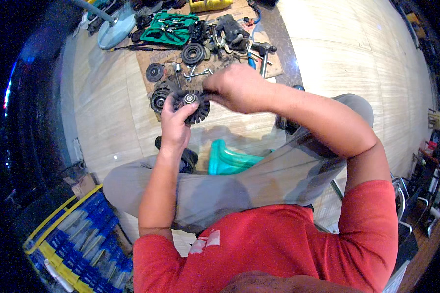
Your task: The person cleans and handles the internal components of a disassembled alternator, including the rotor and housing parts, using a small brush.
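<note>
My left hand (175, 122) grips a round, dark part with a slotted, fin-like rim (199, 115) and a shiny bearing at its centre. The thumb lies across its face beside the bearing. Closed fingers of my right hand (238, 88) are at the right edge of that part; whatever they pinch is hidden. Just left of the held part, a dark round machine housing (160, 100) sits on the cardboard. Beyond my hands lie a black ribbed disc (155, 72), a larger grooved pulley (194, 53) and a bent metal wrench (199, 73).
A cardboard sheet (143, 57) carries a green tool case (173, 22), a hammer (264, 54) and several greasy metal parts. A teal plastic stool (230, 160) stands by my legs. At lower left is a blue and yellow rack (66, 215); a pale blue round base (116, 30) is far left.
</note>
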Tool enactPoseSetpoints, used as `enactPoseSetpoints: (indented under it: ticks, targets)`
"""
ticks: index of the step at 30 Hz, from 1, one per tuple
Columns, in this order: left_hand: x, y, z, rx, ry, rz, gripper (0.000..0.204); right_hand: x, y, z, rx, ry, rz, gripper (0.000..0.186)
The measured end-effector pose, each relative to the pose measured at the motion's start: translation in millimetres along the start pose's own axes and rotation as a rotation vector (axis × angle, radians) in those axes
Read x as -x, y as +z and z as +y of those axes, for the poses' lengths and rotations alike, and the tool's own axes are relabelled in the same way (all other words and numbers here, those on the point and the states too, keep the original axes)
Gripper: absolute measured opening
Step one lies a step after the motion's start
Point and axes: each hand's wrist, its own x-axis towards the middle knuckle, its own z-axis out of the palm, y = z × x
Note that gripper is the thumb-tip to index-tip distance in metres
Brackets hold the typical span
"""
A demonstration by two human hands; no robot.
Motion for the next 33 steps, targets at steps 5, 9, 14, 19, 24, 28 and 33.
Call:
enactPoseSetpoints:
  ticks: [5,9,14,19,24,28,33]
  targets:
    - [7.1,-7.0,19.9,0.11,-0.078,-0.3,0.056,-8.5,-11.8,26.7,-0.267,0.012,-0.082,0.02]
    - [11.7,-4.7,17.5,0.093,-0.102,-0.301,0.062,-9.0,-14.0,25.6,-0.293,0.015,-0.117,0.017]
    - [6.8,-3.4,12.1,0.133,-0.097,-0.248,0.054,-6.4,-4.6,34.9,-0.273,-0.006,-0.091,0.023]
    - [6.8,1.6,5.8,0.14,-0.049,-0.191,0.046,2.1,1.9,17.0,-0.157,-0.03,-0.044,0.023]
    - [1.5,10.3,2.1,0.091,0.024,-0.001,0.036,5.2,12.0,-1.6,0.031,0.04,-0.078,0.016]
    - [4.3,13.7,-2.7,0.022,0.026,0.076,0.033,3.8,27.6,-5.8,0.092,-0.015,-0.07,0.012]
    - [-1.3,0.1,9.1,-0.036,0.036,-0.099,0.044,-3.6,-1.1,9.1,-0.07,-0.03,-0.065,0.016]
